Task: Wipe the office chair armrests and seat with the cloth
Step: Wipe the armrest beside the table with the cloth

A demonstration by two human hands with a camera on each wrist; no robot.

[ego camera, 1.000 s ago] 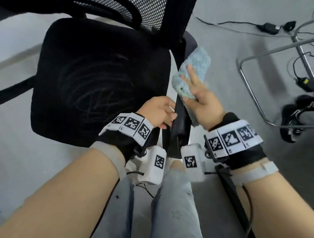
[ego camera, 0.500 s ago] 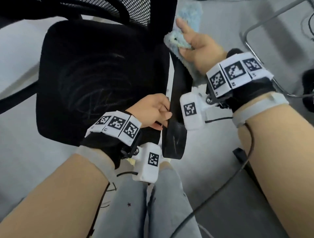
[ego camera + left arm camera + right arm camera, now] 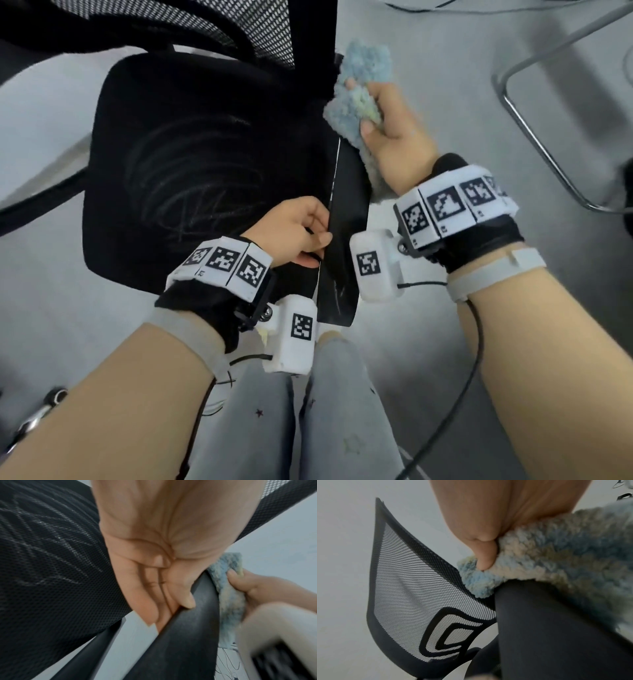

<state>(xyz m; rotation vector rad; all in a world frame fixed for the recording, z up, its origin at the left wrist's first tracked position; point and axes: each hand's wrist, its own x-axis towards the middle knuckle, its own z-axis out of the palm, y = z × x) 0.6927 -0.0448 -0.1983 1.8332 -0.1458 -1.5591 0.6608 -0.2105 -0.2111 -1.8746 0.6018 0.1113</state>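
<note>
A black office chair with a mesh seat (image 3: pixel 205 164) streaked with pale marks fills the head view's left. Its glossy black right armrest (image 3: pixel 346 246) runs toward me between my hands. My right hand (image 3: pixel 387 130) grips a fluffy light blue cloth (image 3: pixel 359 99) and presses it on the far part of the armrest, near the mesh backrest (image 3: pixel 267 31). In the right wrist view the cloth (image 3: pixel 556 561) drapes over the armrest (image 3: pixel 556 628). My left hand (image 3: pixel 301 236) holds the armrest's near inner edge, fingers (image 3: pixel 154 601) curled against the armrest (image 3: pixel 188 628) in the left wrist view.
The chair stands on a grey floor (image 3: pixel 428 342). A chrome tube frame (image 3: pixel 534 130) stands to the right, with cables near it. The chair's left armrest (image 3: pixel 37 202) reaches off the left edge. My legs in pale trousers (image 3: pixel 308 428) are just below the armrest.
My right hand slid the cloth from the armrest's middle up to its far end by the backrest, then slightly back toward me. My left hand kept its hold on the near edge.
</note>
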